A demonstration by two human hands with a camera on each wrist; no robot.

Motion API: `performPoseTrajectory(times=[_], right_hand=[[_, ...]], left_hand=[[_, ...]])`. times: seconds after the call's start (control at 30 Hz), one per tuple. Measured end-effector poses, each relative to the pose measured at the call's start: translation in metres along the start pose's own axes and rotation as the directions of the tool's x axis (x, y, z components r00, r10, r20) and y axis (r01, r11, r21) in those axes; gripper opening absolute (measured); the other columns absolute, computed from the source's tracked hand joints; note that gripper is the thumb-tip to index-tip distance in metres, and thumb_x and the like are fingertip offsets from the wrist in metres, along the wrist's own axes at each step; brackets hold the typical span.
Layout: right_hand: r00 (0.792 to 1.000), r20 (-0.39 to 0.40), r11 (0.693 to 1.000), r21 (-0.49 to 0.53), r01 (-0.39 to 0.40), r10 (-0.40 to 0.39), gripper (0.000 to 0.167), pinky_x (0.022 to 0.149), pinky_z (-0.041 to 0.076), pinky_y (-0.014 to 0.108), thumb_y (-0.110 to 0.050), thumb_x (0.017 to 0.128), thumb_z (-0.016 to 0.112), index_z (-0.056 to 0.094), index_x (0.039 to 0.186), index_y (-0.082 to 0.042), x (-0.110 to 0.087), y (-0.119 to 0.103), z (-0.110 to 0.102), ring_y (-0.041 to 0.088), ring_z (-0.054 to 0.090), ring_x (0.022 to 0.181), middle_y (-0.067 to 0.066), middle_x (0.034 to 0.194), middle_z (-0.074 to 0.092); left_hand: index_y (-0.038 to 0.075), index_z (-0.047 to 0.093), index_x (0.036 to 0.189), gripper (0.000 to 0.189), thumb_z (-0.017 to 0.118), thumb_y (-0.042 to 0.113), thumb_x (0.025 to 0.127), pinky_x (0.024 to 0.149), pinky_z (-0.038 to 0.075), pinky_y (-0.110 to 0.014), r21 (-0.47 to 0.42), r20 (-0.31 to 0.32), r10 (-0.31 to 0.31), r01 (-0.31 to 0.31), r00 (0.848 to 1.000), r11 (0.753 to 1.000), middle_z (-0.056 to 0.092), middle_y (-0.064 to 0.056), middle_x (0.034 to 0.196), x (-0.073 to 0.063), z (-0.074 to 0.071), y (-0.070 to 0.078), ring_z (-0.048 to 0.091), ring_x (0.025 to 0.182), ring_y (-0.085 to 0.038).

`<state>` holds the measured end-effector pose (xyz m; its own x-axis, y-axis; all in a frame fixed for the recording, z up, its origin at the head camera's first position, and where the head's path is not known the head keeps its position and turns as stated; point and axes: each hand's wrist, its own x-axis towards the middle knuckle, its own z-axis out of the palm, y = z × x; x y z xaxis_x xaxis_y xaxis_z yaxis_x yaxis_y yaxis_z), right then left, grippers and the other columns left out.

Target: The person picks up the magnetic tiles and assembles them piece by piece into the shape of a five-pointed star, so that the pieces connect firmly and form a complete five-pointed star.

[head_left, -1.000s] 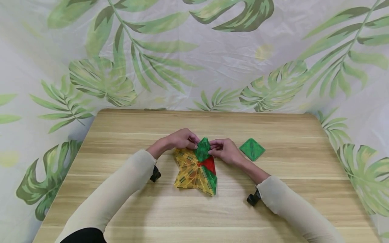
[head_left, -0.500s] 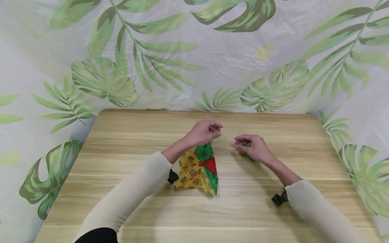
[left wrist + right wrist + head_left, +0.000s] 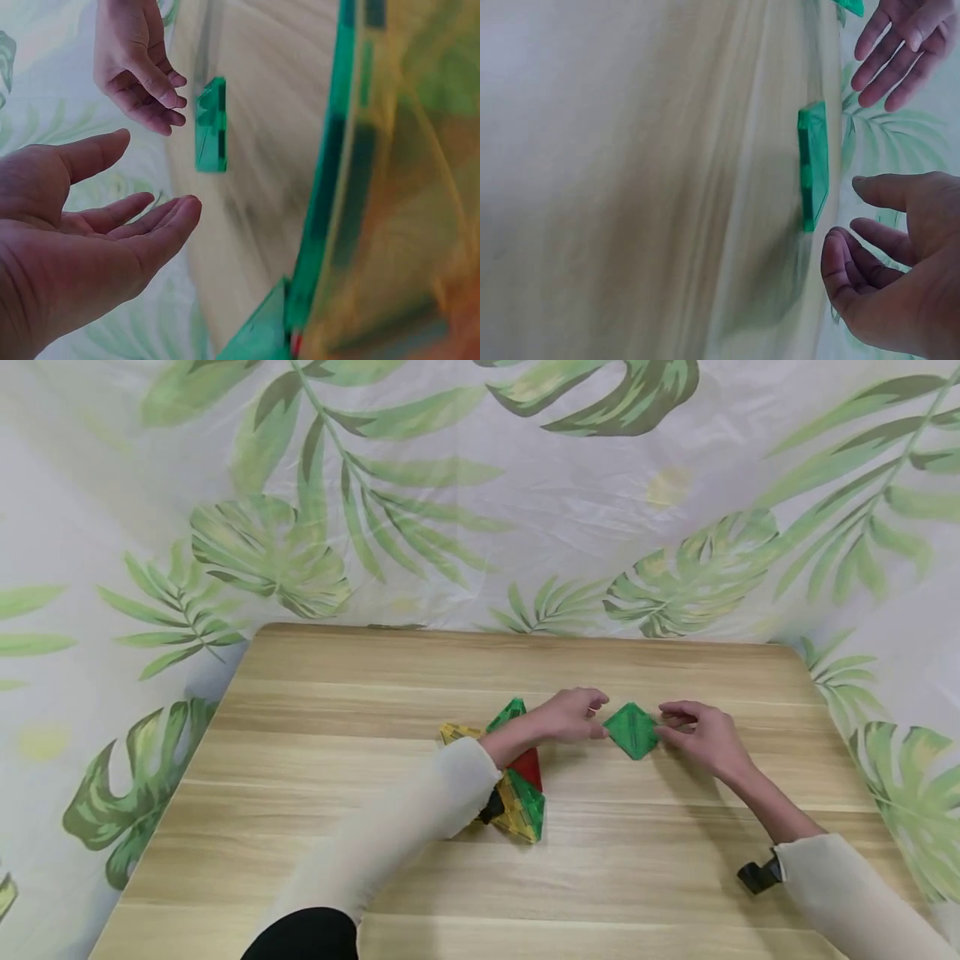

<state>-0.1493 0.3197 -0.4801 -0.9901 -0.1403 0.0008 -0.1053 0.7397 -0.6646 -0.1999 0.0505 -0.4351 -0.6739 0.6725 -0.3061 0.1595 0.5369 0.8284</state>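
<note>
A green translucent diamond-shaped tile (image 3: pixel 632 732), split by a middle seam, lies on the table between the two hands. My left hand (image 3: pixel 566 717) is at its left corner, fingers reaching toward it. At its right corner is my right hand (image 3: pixel 708 739), fingers loosely bent. Both wrist views show a gap between each hand and the green tile (image 3: pixel 814 165). Under my left forearm lies a star-like build of yellow tiles (image 3: pixel 517 814) with a red tile (image 3: pixel 528 768) and green tiles (image 3: pixel 531 797). The forearm hides much of it.
The wooden table (image 3: pixel 337 693) ends at a leaf-print cloth (image 3: pixel 420 527) behind. A black wrist camera (image 3: pixel 491 808) on the left arm overlaps the yellow tiles in the head view. Another camera (image 3: pixel 759 875) sits on the right wrist.
Both hands have left the green tiles at the top of the build and moved right. Now they flank the separate green tile, the right hand having passed over it to its far side.
</note>
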Motion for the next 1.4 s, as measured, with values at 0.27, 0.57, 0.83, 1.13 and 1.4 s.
performPoseTrajectory(times=[0.27, 0.57, 0.83, 1.13, 1.4], right_hand=[[1.0, -0.001, 0.999, 0.031, -0.03, 0.03, 0.046, 0.076, 0.056, 0.012, -0.004, 0.095, 0.079, 0.064, 0.135, 0.013, -0.015, 0.009, 0.0, 0.038, 0.075, 0.099, 0.03, 0.118, 0.073], [0.996, -0.045, 0.99, 0.121, -0.071, 0.077, 0.047, 0.077, 0.056, 0.01, 0.0, 0.094, 0.078, 0.061, 0.135, 0.016, -0.023, 0.008, 0.008, 0.044, 0.074, 0.104, 0.034, 0.123, 0.07], [0.987, -0.05, 0.982, 0.121, -0.147, 0.154, 0.04, 0.075, 0.055, 0.009, -0.004, 0.096, 0.077, 0.066, 0.13, 0.014, -0.025, 0.003, 0.013, 0.037, 0.074, 0.105, 0.032, 0.123, 0.071], [0.97, 0.027, 0.957, 0.162, -0.241, 0.24, 0.043, 0.077, 0.055, 0.011, -0.009, 0.099, 0.074, 0.064, 0.136, 0.011, -0.024, -0.005, 0.012, 0.021, 0.07, 0.107, 0.03, 0.132, 0.068], [0.968, 0.04, 0.953, 0.171, -0.249, 0.246, 0.044, 0.076, 0.055, 0.011, -0.007, 0.098, 0.075, 0.064, 0.136, 0.011, -0.022, -0.01, 0.011, 0.002, 0.065, 0.097, 0.03, 0.13, 0.069]], left_hand=[[0.003, 0.035, 0.164, 0.074, 0.072, 0.004, 0.1, 0.126, 0.032, -0.039, -0.224, 0.085, -0.118, 0.135, 0.989, 0.965, 0.035, -0.018, 0.169, 0.012, 0.016, -0.001, 0.032, 0.158, -0.029], [0.004, 0.038, 0.162, 0.075, 0.073, -0.001, 0.096, 0.128, 0.028, -0.044, -0.397, 0.098, -0.173, 0.197, 0.98, 0.896, 0.033, -0.019, 0.17, 0.016, 0.022, -0.003, 0.03, 0.158, -0.031], [0.006, 0.044, 0.16, 0.066, 0.071, 0.002, 0.1, 0.124, 0.036, -0.045, -0.421, 0.103, -0.199, 0.224, 0.975, 0.879, 0.044, -0.018, 0.164, 0.015, 0.026, 0.001, 0.04, 0.153, -0.032], [0.003, 0.047, 0.157, 0.058, 0.067, 0.003, 0.102, 0.084, 0.053, -0.026, -0.506, 0.146, -0.206, 0.251, 0.968, 0.825, 0.062, -0.014, 0.139, 0.014, 0.026, 0.001, 0.062, 0.091, -0.015], [0.006, 0.051, 0.155, 0.056, 0.067, 0.005, 0.102, 0.127, 0.03, -0.052, -0.52, 0.104, -0.241, 0.259, 0.965, 0.814, 0.047, -0.015, 0.16, 0.014, 0.03, 0.003, 0.039, 0.152, -0.034]])
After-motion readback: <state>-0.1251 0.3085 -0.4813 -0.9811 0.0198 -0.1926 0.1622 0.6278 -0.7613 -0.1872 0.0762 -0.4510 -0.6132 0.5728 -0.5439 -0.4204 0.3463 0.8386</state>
